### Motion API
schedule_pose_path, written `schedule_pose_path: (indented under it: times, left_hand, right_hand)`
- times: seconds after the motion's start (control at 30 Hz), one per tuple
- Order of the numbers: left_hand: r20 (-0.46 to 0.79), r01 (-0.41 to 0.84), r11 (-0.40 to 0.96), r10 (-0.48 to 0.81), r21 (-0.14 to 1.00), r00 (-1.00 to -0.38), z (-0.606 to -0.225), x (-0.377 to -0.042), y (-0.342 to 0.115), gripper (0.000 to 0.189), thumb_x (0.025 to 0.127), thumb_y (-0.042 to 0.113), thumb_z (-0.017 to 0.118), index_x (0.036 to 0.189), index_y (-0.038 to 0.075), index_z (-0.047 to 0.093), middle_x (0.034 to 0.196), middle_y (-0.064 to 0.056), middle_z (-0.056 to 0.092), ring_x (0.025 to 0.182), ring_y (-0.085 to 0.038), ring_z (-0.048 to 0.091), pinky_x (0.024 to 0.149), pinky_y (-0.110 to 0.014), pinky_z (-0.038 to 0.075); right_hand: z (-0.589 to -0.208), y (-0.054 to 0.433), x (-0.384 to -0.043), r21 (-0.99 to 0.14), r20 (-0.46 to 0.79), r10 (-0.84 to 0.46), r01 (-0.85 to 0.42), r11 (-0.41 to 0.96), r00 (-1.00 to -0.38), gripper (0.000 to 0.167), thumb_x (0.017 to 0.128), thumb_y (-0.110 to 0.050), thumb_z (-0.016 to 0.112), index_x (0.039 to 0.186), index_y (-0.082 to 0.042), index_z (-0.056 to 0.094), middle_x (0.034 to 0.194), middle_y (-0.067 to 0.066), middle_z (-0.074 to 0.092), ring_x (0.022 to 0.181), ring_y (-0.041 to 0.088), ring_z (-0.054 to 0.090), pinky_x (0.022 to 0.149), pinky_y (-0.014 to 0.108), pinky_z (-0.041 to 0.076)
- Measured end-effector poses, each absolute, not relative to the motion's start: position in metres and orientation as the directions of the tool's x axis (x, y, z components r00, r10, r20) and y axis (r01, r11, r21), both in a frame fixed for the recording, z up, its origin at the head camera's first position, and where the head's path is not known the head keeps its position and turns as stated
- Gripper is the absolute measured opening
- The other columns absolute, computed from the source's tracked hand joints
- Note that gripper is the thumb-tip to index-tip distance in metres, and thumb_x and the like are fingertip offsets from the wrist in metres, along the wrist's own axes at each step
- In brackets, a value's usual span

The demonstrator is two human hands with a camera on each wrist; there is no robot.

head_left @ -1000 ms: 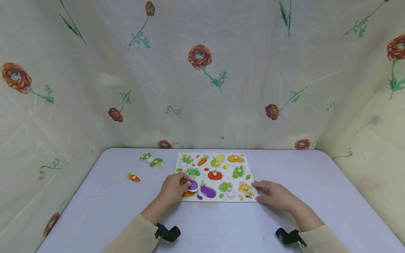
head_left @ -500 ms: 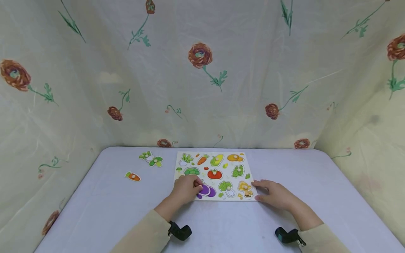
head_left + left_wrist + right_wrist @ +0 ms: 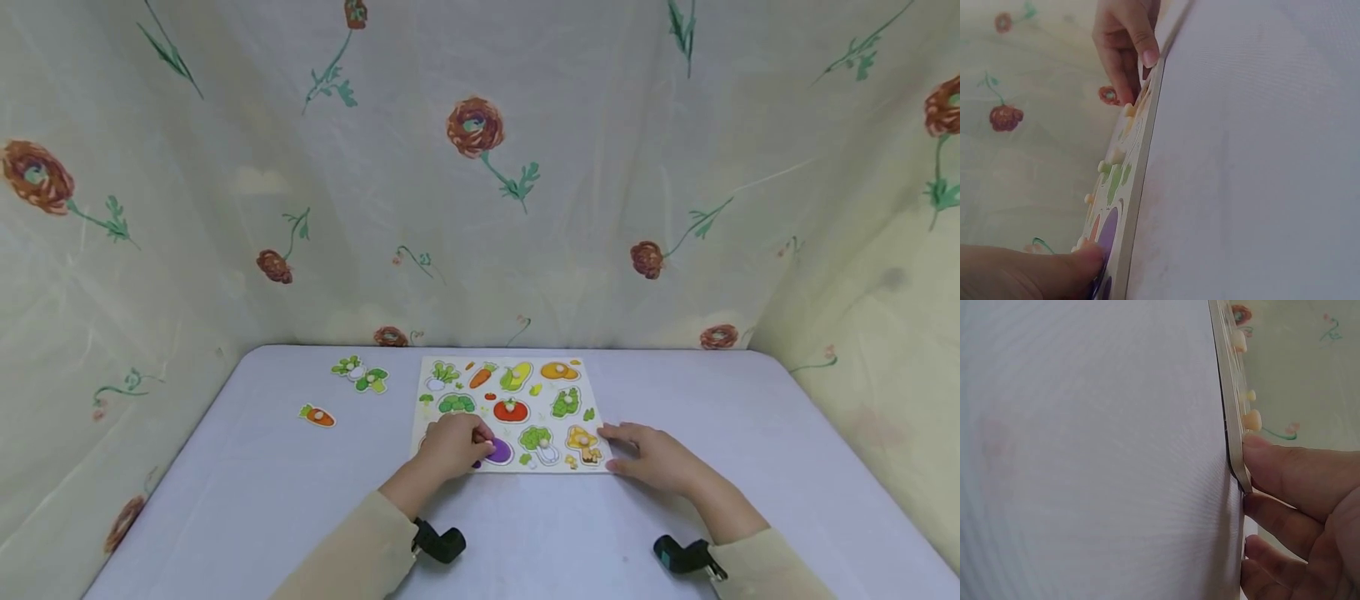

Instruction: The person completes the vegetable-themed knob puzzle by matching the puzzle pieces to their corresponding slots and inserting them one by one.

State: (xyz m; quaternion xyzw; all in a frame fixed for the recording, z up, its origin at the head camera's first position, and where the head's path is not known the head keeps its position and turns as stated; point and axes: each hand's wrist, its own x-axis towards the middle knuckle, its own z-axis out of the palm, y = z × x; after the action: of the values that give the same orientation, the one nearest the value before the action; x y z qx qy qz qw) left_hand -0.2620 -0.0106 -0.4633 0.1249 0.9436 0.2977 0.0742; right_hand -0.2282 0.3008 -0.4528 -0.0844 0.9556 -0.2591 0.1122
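Observation:
In the head view my left hand [image 3: 452,446] pinches a purple eggplant puzzle piece [image 3: 501,452] at the eggplant's place on the white vegetable puzzle board [image 3: 491,468]. The left wrist view shows the thumb pressed close to the purple surface [image 3: 1109,232], low along the board's near edge. My right hand [image 3: 652,454] holds the board by its near right corner, thumb on the corner and fingers along the right side. Knobbed pieces such as the tomato [image 3: 511,410], cabbage [image 3: 538,444] and mushroom [image 3: 582,444] sit in the board. My left hand hides the near left part of it.
Left of the board, a carrot piece [image 3: 318,416] lies on the white tablecloth [image 3: 247,500]. Farther back lie a white-and-green radish piece [image 3: 348,367] and a broccoli piece [image 3: 371,381], side by side. A flowered curtain [image 3: 555,250] stands behind the table.
My left hand has carried the eggplant piece rightward from over the board's near left corner onto the printed eggplant, where the two now line up. The right hand has stayed at the board's corner.

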Motion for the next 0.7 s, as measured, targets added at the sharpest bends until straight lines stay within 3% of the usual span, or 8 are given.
schedule_pose_path:
  times: [0.33, 0.7]
  left_hand:
    - [-0.082, 0.186, 0.797, 0.283, 0.575, -0.956, -0.461, -0.260, -0.010, 0.010, 0.091, 0.027, 0.075, 0.087, 0.020, 0.069, 0.070, 0.008, 0.058, 0.072, -0.013, 0.054, 0.088, -0.044, 0.036]
    - [-0.078, 0.158, 0.706, 0.289, 0.691, -0.954, -0.470, -0.265, -0.025, 0.009, 0.090, 0.026, 0.077, 0.091, 0.021, 0.069, 0.078, 0.007, 0.061, 0.072, -0.012, 0.058, 0.063, -0.025, 0.050]
  right_hand:
    - [-0.452, 0.301, -0.227, -0.516, -0.165, -0.219, -0.106, 0.850, -0.962, 0.060, 0.088, -0.031, 0.076, 0.140, -0.008, 0.058, 0.148, 0.029, 0.044, 0.138, 0.053, 0.034, 0.109, 0.067, 0.028]
    - [-0.452, 0.300, -0.226, -0.525, -0.169, -0.215, -0.097, 0.846, -0.962, 0.060, 0.088, -0.030, 0.077, 0.140, -0.008, 0.059, 0.148, 0.029, 0.044, 0.138, 0.053, 0.034, 0.109, 0.067, 0.028]
